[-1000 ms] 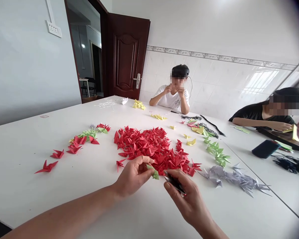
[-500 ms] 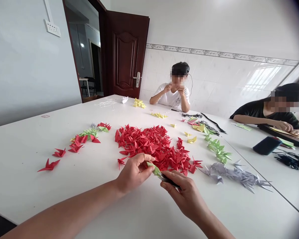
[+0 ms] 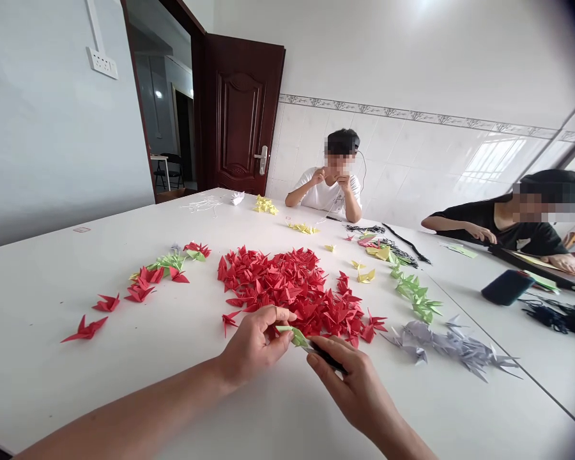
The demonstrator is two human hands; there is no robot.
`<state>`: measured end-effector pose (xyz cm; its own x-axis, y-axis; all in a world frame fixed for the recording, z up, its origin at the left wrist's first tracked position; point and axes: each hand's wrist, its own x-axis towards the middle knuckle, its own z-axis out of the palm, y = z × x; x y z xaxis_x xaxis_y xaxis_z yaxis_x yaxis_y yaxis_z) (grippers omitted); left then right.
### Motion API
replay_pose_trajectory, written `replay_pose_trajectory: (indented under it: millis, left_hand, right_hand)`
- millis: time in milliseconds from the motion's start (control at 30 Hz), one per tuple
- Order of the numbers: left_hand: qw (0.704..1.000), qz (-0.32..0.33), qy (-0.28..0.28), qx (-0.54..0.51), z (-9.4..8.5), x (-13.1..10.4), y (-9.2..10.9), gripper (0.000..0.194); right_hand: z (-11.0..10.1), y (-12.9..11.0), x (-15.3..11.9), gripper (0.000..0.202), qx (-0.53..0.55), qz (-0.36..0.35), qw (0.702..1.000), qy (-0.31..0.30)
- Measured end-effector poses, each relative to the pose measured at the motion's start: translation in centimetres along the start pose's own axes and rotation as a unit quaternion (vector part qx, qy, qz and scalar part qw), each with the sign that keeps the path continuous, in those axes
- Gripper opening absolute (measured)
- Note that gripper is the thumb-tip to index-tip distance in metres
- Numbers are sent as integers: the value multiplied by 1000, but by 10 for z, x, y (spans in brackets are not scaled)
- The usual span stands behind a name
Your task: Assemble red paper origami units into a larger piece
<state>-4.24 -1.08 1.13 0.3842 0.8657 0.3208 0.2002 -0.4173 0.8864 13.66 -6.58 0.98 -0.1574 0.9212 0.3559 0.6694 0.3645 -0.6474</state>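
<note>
My left hand (image 3: pixel 256 344) pinches a small folded green paper crane (image 3: pixel 298 337) between thumb and fingers. My right hand (image 3: pixel 357 380) is closed around a slim black-handled tool (image 3: pixel 328 355) with a pale, metal-looking tip; its exact kind is hidden by my fingers. That tip meets the right end of the green crane. Just beyond both hands spreads a heap of red paper cranes (image 3: pixel 278 278). Grey-white paper cranes (image 3: pixel 460 348) lie to the right of my right hand, with a row of green paper cranes (image 3: pixel 414 291) behind them.
Red and green cranes (image 3: pixel 144 281) trail across the left of the white table (image 3: pixel 100 377). Yellow cranes (image 3: pixel 266 204), black cords (image 3: pixel 556 319) and a dark blue box-like object (image 3: pixel 506 287) lie farther off. Two people sit across, one at a black board (image 3: pixel 522 259).
The green crane has turned slightly, its left tip now lying flatter. My hands stay close together. The co-worker at right has moved one hand to the board's near-left end. My view has shifted slightly.
</note>
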Motion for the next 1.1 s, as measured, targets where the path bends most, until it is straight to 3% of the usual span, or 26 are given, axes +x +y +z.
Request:
replay_pose_trajectory:
  millis: [1100]
  left_hand:
    - [997, 42, -32, 51, 2, -1, -3, 22]
  right_hand:
    - [-1, 6, 2, 22, -109, -55, 993, 2]
